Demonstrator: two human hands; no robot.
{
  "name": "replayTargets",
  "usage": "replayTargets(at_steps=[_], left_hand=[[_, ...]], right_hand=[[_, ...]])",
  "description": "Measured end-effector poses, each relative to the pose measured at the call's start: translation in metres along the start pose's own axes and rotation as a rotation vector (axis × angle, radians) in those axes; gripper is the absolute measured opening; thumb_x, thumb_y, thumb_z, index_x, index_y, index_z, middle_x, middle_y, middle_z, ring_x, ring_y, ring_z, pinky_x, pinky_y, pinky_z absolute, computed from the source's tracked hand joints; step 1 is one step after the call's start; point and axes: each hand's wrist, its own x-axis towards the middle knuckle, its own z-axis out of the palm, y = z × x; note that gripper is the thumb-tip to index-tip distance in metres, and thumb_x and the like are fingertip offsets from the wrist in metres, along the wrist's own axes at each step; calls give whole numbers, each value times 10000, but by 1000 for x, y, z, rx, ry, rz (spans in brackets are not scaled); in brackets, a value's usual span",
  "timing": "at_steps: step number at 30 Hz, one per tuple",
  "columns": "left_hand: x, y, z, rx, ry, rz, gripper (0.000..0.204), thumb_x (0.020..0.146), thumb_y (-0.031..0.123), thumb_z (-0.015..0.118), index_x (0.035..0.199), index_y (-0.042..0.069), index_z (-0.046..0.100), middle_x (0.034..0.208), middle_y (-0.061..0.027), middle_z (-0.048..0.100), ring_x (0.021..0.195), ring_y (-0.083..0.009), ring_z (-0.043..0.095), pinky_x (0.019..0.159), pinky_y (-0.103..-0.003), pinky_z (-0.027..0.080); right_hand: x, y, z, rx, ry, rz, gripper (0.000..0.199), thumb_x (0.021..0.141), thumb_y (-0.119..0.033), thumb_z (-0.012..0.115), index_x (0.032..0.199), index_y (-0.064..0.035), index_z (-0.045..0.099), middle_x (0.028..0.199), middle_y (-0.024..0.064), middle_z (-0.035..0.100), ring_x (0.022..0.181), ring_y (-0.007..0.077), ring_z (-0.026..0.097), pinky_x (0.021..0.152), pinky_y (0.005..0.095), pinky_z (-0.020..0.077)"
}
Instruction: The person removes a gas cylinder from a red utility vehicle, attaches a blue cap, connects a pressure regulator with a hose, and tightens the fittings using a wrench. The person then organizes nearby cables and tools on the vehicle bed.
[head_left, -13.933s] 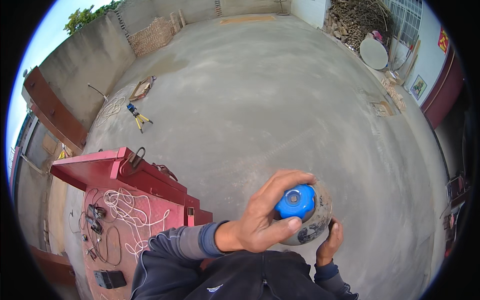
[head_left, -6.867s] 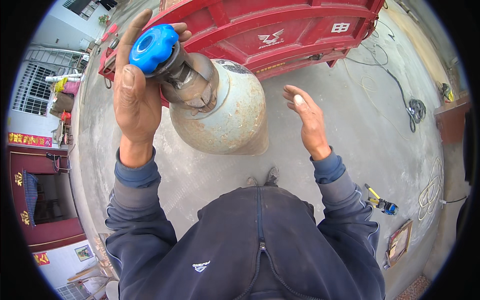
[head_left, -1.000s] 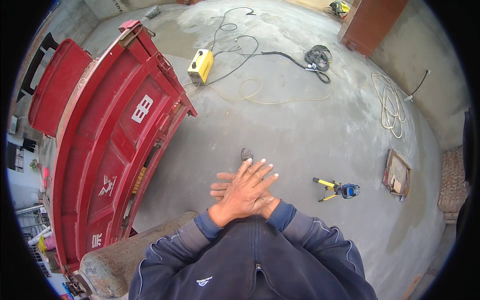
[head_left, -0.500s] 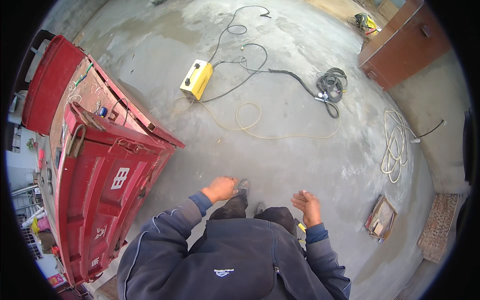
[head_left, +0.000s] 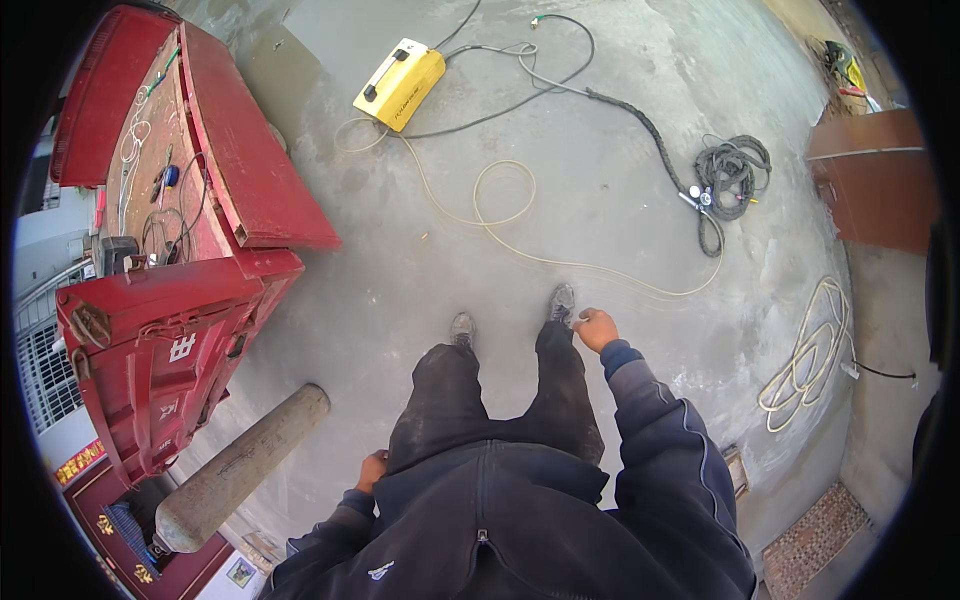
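Observation:
My right hand (head_left: 597, 328) is held out in front of my right thigh, above the concrete floor (head_left: 420, 290). Its fingers are curled together and I see nothing in them. My left hand (head_left: 372, 470) hangs low beside my left hip, next to the dark trousers (head_left: 440, 400). Its fingers are mostly hidden. Neither hand touches any of the equipment on the floor. Nearest on my left is a worn grey gas cylinder (head_left: 245, 468), lying slanted in the picture.
At the left stands a red truck bed (head_left: 160, 340) with cables and small tools on it. Ahead lie a yellow machine with a handle (head_left: 400, 85), a pale hose (head_left: 480, 222) and a coiled black cable (head_left: 735, 175). A looped pale hose (head_left: 810, 355) lies rightward, near a brown cabinet (head_left: 875, 180).
My left hand has dropped back to my hip, and my right hand has moved forward and curled from open. The view has shifted, bringing the gas cylinder into sight; my feet are now apart.

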Motion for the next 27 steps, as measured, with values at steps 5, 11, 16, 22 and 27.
replayTargets(at_steps=[5,11,16,22,27], left_hand=[[-42,-2,60,99,-209,-49,445,1014,354,689,1287,7,741,1191,-265,784,1145,-415,761,947,-491,588],[-19,23,77,-384,-34,-343,343,1030,304,683,1203,20,768,1156,-229,801,1078,-315,774,913,-446,583],[-36,-13,129,-643,-55,-524,350,1032,280,691,1245,13,768,1173,-189,803,1099,-261,767,927,-416,597],[6,-31,169,-738,-89,-614,345,1015,275,707,1227,11,776,1137,-172,812,1083,-277,779,913,-419,608],[9,-52,180,-741,-94,-554,341,1002,271,721,1213,9,782,1106,-158,820,1070,-290,790,902,-422,618]], right_hand=[[148,13,6,-103,-152,-6,580,881,-352,774,1348,-10,739,1273,283,762,1226,434,722,1078,482,564],[295,45,108,-109,-212,2,742,894,-350,789,1504,25,598,1396,329,690,1333,442,661,1141,487,527],[394,51,228,-254,-265,-30,872,885,-321,811,1608,7,451,1576,313,548,1430,474,569,1180,512,496],[462,57,310,-396,-303,-120,796,928,-347,768,1575,14,478,1377,311,680,1283,474,663,1123,522,527],[339,-10,371,-490,-502,-439,345,1068,-308,591,1234,-5,597,996,303,772,948,504,753,875,608,589]])
